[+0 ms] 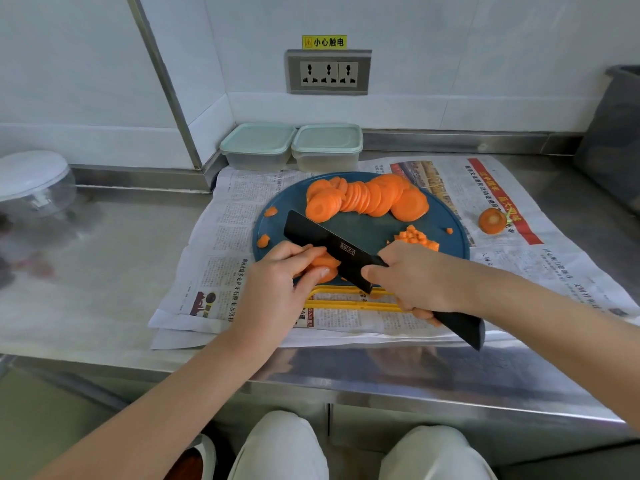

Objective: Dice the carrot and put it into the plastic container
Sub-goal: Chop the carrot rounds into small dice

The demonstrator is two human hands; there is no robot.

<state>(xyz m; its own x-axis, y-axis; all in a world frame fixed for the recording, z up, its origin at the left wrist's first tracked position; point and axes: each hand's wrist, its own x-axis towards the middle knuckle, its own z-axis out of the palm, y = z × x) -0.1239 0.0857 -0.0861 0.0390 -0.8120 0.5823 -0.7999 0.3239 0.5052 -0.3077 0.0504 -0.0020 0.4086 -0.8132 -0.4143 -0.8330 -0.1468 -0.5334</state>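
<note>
On the round blue cutting board, the left hand curls its fingers over a small stack of carrot slices at the near edge and holds it down, with the thumb on the near side. The right hand grasps the black knife by its handle, and the blade runs away to the left, right against the fingertips of the left hand. A long overlapping row of carrot rounds lies across the far half of the board, and a little heap of diced carrot sits on its right side, just past the right hand. The board rests on a spread newspaper on the steel worktop, where a cut carrot end lies off the board to the right. Against the back wall stand a lidded plastic container and a second lidded container, touching side by side, both closed.
</note>
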